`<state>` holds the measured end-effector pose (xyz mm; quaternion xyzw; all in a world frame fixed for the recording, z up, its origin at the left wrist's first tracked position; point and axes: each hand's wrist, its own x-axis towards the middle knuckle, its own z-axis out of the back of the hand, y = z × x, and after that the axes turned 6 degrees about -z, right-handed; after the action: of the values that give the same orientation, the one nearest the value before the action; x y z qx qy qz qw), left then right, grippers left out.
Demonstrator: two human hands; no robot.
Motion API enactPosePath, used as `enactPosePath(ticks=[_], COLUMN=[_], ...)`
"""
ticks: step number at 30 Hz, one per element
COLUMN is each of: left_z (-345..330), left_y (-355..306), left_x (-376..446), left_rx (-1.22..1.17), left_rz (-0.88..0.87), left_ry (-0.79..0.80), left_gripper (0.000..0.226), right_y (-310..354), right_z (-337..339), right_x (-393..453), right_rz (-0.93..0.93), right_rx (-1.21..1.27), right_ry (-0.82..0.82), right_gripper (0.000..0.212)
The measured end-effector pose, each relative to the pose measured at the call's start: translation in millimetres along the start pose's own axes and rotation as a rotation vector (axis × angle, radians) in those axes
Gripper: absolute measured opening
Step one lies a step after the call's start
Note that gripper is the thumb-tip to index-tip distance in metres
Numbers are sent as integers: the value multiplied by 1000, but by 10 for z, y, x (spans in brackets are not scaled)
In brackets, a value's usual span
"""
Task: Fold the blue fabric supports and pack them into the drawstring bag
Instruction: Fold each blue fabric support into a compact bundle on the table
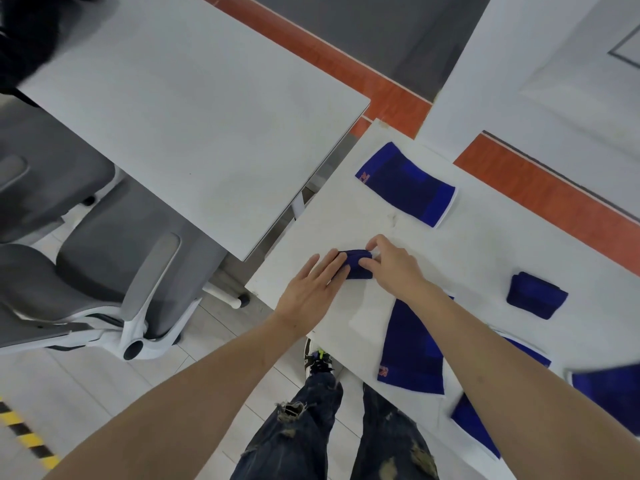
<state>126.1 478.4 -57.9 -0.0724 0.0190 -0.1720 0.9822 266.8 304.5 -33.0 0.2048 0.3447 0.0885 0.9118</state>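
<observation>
A small folded blue support (355, 264) was held between both hands on the white desk (346, 188), near its left edge. The left hand (308, 292) was laid flat, its straight fingers pressed against the bundle's left side. The right hand (391, 261) was curled over the bundle's right end, which was pinched between thumb and fingers. A flat support (407, 183) was seen further back on the desk, and a finished folded support (536, 295) lay well apart to the right. Another flat support (412, 351) was partly covered by the right forearm, with more blue pieces at the near right edge. A grey chair (114, 271) stood beside the desk.
</observation>
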Motion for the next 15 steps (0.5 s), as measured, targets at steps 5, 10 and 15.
enactPosePath(ticks=[5, 10, 15], left_z=[-4, -3, -29], left_y=[129, 165, 164], left_x=[-31, 48, 68], left_rx=[99, 140, 150], left_rz=[-57, -80, -61], left_ry=[182, 246, 263], left_gripper=[61, 61, 62], right_y=[-3, -164, -184], right_z=[15, -71, -147], right_x=[-21, -41, -14], right_rz=[195, 392, 340], right_rx=[-241, -411, -461], right_ry=[-225, -302, -290], right_gripper=[27, 39, 43])
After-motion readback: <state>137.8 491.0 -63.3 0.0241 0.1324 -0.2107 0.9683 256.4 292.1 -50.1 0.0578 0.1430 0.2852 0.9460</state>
